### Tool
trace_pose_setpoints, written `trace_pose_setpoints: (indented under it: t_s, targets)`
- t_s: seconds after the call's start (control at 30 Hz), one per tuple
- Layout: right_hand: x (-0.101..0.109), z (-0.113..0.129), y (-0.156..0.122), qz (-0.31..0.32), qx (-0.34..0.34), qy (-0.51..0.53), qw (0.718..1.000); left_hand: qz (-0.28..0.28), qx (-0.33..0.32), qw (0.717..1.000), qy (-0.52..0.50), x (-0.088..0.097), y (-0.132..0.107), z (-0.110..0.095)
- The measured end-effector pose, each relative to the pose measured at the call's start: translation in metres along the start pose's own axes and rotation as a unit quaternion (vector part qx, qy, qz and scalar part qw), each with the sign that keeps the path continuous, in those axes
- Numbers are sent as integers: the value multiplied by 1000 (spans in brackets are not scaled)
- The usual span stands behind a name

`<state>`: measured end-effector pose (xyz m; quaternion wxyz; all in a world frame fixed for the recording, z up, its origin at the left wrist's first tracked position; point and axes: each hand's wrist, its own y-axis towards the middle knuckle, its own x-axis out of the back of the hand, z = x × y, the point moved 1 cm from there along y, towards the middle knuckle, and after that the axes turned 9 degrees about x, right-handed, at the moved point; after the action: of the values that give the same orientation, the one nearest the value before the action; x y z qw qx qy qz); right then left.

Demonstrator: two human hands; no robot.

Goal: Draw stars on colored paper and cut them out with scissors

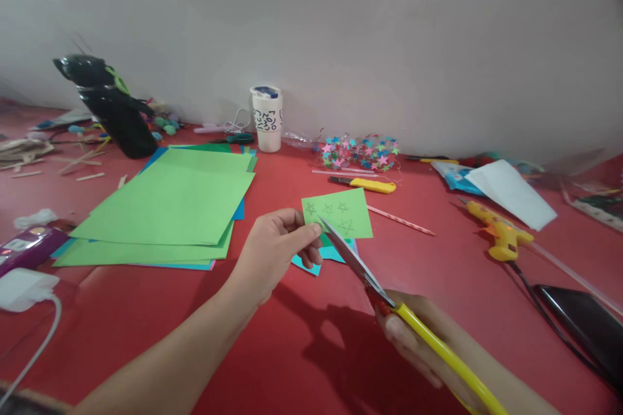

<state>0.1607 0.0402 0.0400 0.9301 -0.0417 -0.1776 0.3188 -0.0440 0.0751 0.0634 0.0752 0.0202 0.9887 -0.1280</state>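
My left hand (pixel 287 240) pinches the lower left corner of a small green paper card (pixel 360 211) between thumb and fingers. Several stars are drawn on the card in dark lines. In my right hand (pixel 413 331) is a pair of scissors (pixel 360 269) with yellow handles and a red part near the pivot. The blades point up and left, with their tips over the card near my left thumb. Whether the tips touch the paper I cannot tell. Below the card lie small blue paper pieces (pixel 306 266), partly hidden by my left hand.
Stacked green sheets (pixel 170 194) lie left, before a black bottle (pixel 114 110). A white cup (pixel 267 120) and star garland (pixel 360 152) stand near the wall. A yellow cutter (pixel 372 185) and striped pencil (pixel 402 220) lie behind the card. Right are a glue gun (pixel 501 230) and black phone-like object (pixel 584 324).
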Motion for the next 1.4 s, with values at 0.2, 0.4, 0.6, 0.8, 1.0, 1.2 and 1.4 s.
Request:
trace_pose_setpoints:
  t_s: [0.2,0.4,0.6,0.8,1.0,1.2,1.4]
  targets:
    - [0,-1,0,9,-4,-7,1000,-3,4,1000,-3,0,0,0]
    - [2,0,-1,21,27,-22,999,1,0,1000,-13,0,-1,0]
    - [4,2,-2,24,24,-41,999,4,-16,1000,-10,0,-1,-1]
    - [5,1,-1,27,24,-44,998,-14,-57,998,23,3,-1,-3]
    - [6,-1,-1,30,34,-41,998,8,-33,999,-2,1,-1,-2]
    - [6,-1,-1,28,39,-32,998,-6,-57,998,-7,1,-1,-1]
    - [7,-2,0,30,48,-29,998,11,-32,999,-35,2,-1,-2]
